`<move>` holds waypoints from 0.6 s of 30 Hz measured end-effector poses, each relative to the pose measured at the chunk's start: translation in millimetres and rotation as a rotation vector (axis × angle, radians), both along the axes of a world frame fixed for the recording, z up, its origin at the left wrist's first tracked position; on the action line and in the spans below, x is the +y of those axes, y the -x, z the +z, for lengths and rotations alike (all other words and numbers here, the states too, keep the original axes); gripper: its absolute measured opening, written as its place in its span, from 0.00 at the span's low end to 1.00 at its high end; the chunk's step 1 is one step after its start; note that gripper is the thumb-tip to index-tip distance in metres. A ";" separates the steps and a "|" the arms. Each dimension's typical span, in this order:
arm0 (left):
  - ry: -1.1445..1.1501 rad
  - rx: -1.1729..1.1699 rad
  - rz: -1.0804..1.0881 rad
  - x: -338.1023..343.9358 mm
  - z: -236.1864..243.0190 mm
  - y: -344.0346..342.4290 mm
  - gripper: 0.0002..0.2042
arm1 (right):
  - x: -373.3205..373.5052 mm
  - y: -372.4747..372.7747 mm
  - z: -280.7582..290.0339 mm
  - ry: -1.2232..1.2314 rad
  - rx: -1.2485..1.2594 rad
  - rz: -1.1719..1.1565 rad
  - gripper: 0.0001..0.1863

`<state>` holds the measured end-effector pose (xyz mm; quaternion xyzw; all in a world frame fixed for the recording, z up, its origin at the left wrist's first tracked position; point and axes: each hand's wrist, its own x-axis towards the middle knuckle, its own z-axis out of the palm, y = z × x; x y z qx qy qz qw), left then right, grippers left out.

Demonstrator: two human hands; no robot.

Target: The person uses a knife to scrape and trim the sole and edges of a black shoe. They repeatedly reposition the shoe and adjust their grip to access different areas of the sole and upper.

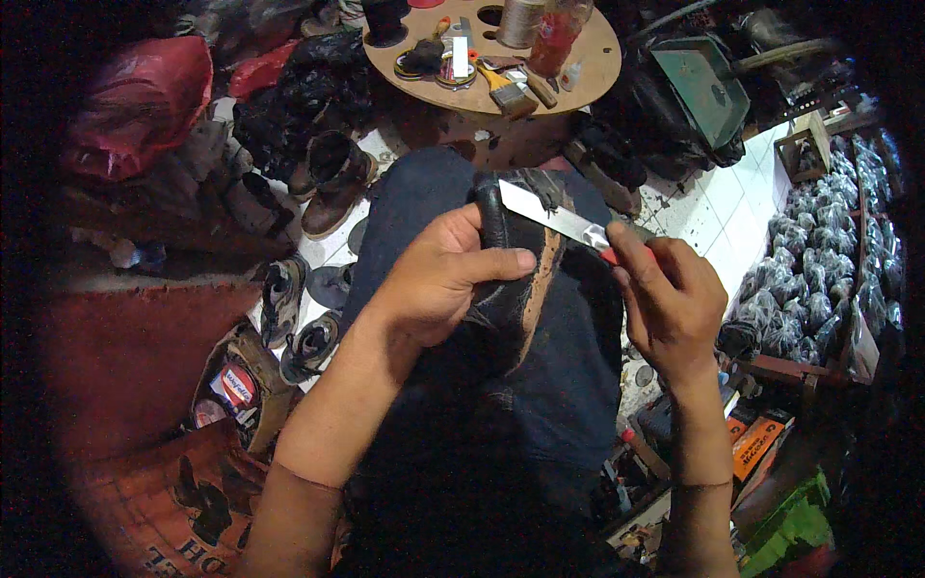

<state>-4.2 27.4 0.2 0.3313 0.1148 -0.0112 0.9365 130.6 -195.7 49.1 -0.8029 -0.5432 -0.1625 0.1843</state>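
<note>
My left hand (436, 275) grips a black leather shoe (494, 229) over my lap, thumb pressed on its face and fingers behind. A rough tan strip (540, 289) runs down the shoe's right side. In my right hand (672, 299) is a knife (546, 213) with a flat, pale blade and a red handle, its fingers closed round the handle. The blade slants up to the left across the upper part of the shoe, its tip close to the black edge. Whether the cutting edge touches the leather I cannot tell. Dark scraps lie beside the blade.
Ahead stands a round wooden table (424, 19) with a paintbrush (506, 93), a thread spool (520, 21) and a bottle (561, 39). Boots (332, 183) and sandals (313, 345) lie left on the tiles. Many plastic-wrapped bundles (809, 250) fill a rack at right, near a green dustpan (696, 91).
</note>
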 end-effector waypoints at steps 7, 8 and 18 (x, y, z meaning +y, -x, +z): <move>-0.030 0.033 0.001 -1.7 -0.1 -3.4 0.17 | 13.9 1.1 3.5 0.045 0.071 -0.036 0.25; -0.039 0.034 0.009 -2.7 0.2 -4.0 0.17 | 15.5 1.6 1.4 0.049 0.122 -0.049 0.24; -0.126 0.030 0.107 -11.2 1.8 -3.7 0.16 | 9.0 16.0 -0.9 -0.034 0.162 -0.111 0.24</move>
